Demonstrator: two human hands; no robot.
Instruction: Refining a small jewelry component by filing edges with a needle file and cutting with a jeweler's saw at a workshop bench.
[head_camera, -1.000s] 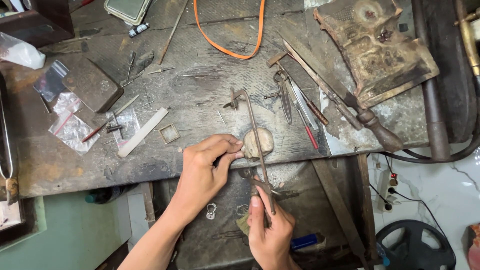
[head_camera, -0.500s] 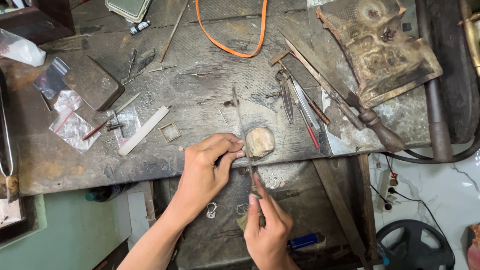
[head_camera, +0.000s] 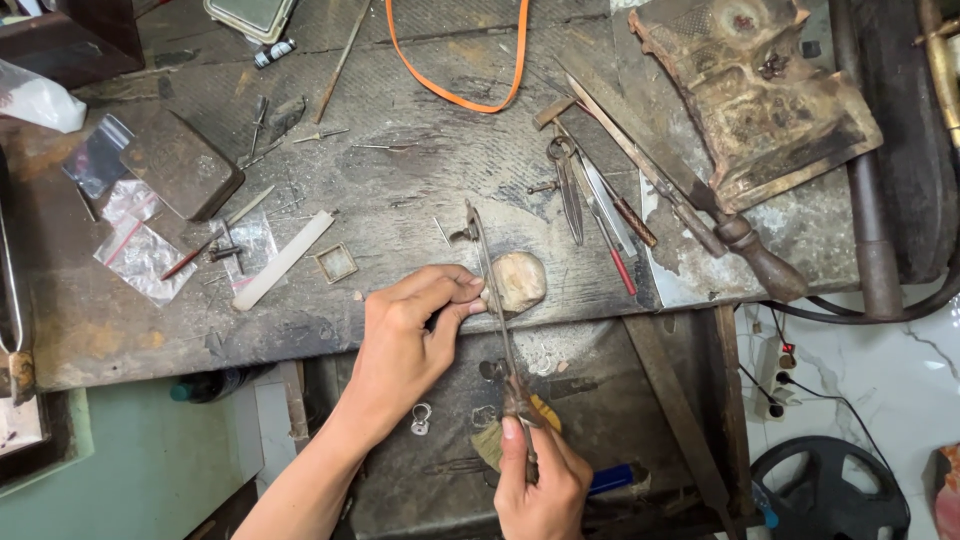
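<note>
Right hand (head_camera: 540, 485), partly cut off at the frame bottom, grips the handle of a thin metal jeweller's saw (head_camera: 492, 290). Left hand (head_camera: 415, 335) pinches something too small to make out against the saw at the scarred wooden bench (head_camera: 420, 180) edge, beside a pale rounded lump (head_camera: 520, 280).

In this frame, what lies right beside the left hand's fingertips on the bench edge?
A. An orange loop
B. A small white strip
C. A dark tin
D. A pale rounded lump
D: the pale rounded lump sits against the left hand fingertips, by the saw frame.
</note>
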